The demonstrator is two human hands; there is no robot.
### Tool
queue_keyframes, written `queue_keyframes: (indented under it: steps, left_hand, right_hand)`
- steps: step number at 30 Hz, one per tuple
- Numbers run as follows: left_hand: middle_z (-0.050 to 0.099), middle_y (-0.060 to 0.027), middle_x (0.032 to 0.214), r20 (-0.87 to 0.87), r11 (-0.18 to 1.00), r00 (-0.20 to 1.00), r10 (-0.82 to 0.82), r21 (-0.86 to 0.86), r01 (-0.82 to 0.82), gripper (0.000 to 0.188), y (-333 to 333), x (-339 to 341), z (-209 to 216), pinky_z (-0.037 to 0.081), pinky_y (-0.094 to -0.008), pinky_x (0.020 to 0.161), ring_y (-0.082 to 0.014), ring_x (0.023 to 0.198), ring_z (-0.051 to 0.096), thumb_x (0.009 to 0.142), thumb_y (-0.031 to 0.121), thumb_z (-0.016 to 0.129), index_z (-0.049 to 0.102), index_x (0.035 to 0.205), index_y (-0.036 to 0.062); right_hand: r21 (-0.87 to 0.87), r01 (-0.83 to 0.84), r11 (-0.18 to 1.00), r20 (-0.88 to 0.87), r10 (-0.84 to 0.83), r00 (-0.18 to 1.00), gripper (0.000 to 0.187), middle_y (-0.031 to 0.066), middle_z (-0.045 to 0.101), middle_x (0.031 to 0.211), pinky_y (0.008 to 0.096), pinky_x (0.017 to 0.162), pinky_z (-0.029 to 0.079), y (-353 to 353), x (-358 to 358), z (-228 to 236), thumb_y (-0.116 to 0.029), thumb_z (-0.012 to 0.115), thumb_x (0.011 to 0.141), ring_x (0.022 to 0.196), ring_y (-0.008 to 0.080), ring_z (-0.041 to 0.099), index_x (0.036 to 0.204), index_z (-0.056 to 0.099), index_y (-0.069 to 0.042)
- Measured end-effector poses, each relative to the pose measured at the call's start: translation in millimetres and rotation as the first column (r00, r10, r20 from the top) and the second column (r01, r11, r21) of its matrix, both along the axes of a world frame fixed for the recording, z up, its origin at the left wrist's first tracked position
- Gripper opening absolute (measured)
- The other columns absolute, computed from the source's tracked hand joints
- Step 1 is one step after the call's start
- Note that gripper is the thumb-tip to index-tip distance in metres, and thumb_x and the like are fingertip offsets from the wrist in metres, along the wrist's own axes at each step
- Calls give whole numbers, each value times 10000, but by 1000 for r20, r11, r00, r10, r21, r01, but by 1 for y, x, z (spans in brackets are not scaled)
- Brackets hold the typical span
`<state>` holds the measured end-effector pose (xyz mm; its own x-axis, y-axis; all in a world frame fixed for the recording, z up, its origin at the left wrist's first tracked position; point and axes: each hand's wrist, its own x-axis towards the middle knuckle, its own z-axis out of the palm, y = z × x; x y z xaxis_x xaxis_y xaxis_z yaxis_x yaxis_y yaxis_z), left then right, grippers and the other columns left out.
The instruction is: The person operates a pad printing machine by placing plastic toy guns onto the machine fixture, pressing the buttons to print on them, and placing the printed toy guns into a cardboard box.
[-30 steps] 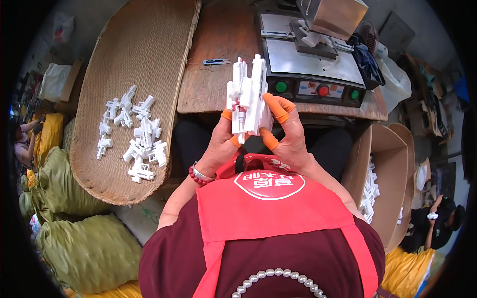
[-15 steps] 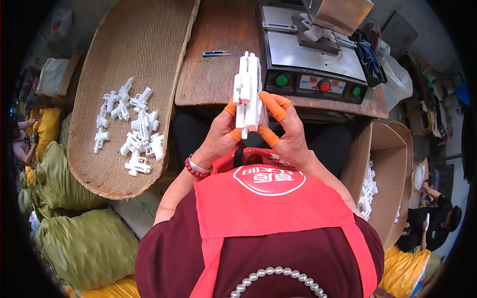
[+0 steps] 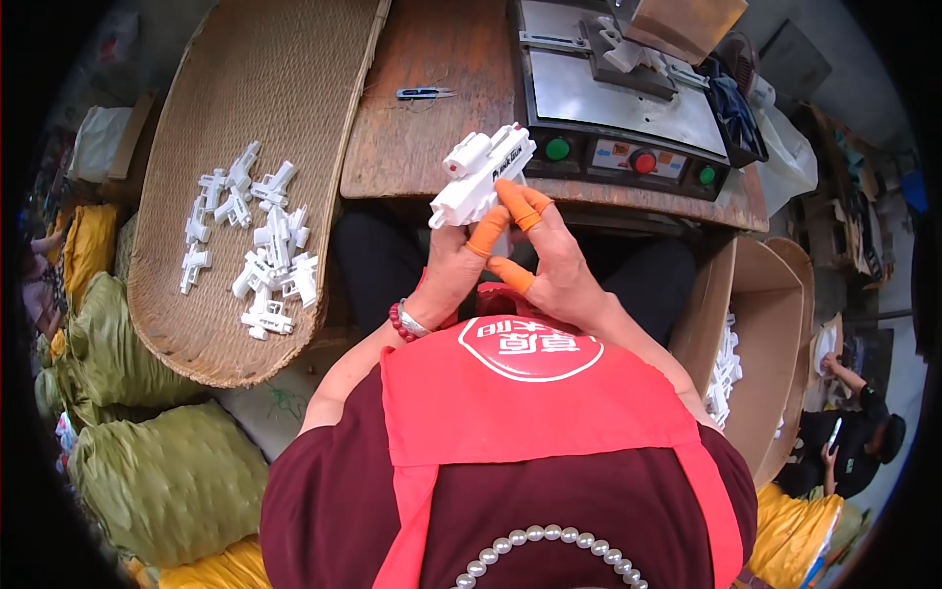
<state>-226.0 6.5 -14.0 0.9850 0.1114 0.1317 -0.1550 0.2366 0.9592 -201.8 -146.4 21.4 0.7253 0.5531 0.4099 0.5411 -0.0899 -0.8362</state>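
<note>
Fingers (image 3: 518,206) of left hand (image 3: 446,277) and right hand (image 3: 566,270) grasp a toy gun (image 3: 477,187) near table edge (image 3: 392,190), basket (image 3: 260,108) well apart.

Ok so the left forearm (image 3: 358,385) and right forearm (image 3: 653,358) sit either side of the red apron (image 3: 530,422), angled inward, hands close together just past its top edge. Left hand (image 3: 453,267) is curled, thumb (image 3: 487,232) leaning toward the right hand (image 3: 564,275). That one's looser: index and middle fingers (image 3: 514,203) reaching farther from the apron, thumb lower, nearer it.
</note>
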Motion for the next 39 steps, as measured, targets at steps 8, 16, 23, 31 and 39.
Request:
queue_keyframes:
  steps: [8, 16, 23, 31, 39]
  left_hand:
    - [596, -82, 1193, -69, 934, 937, -342, 88, 347, 483, 13, -13, 13, 524, -315, 846, -168, 1001, 627, 917, 177, 643, 455, 1337, 29]
    - [654, -69, 1048, -155, 847, 894, -420, 286, 448, 391, 19, -24, 25, 493, -308, 854, -142, 965, 611, 882, 137, 658, 547, 1229, -4]
    - [577, -62, 1243, -108, 916, 912, -397, 12, 400, 647, 15, -25, 30, 452, -297, 951, -145, 1097, 566, 847, 42, 691, 380, 1415, 50]
    - [658, -81, 1075, -64, 866, 937, -343, 364, 341, 417, 18, -21, 26, 482, -289, 851, -131, 978, 607, 835, 91, 702, 568, 1219, 3]
    - [632, -97, 1145, -111, 935, 931, -347, 37, 352, 451, 17, -25, 15, 501, -308, 848, -164, 1006, 611, 833, 43, 700, 540, 1252, -5]
  right_hand:
    - [-133, 212, 968, 511, -117, 852, 547, 126, 556, 1128, 335, 838, 509, -26, 41, 43, -120, 765, 756, 1022, 257, 584, 1264, 569, -63]
    - [-93, -153, 984, -121, 141, 983, 394, 51, 596, 1016, 274, 846, 511, -35, 40, 36, -49, 737, 797, 974, 137, 608, 1171, 617, -17]
    - [44, -97, 994, -130, 102, 986, 249, 51, 601, 987, 242, 744, 538, -32, 29, 35, -33, 735, 792, 919, 128, 597, 1019, 636, -8]
    - [88, -86, 992, -261, 106, 960, 231, 45, 612, 1014, 259, 793, 542, -31, 29, 26, -43, 727, 808, 946, 120, 587, 1015, 628, -10]
    - [-58, -218, 974, -264, 196, 944, 451, 86, 604, 1151, 302, 928, 475, -46, 41, 28, -154, 699, 870, 1095, 171, 576, 1273, 552, -12]
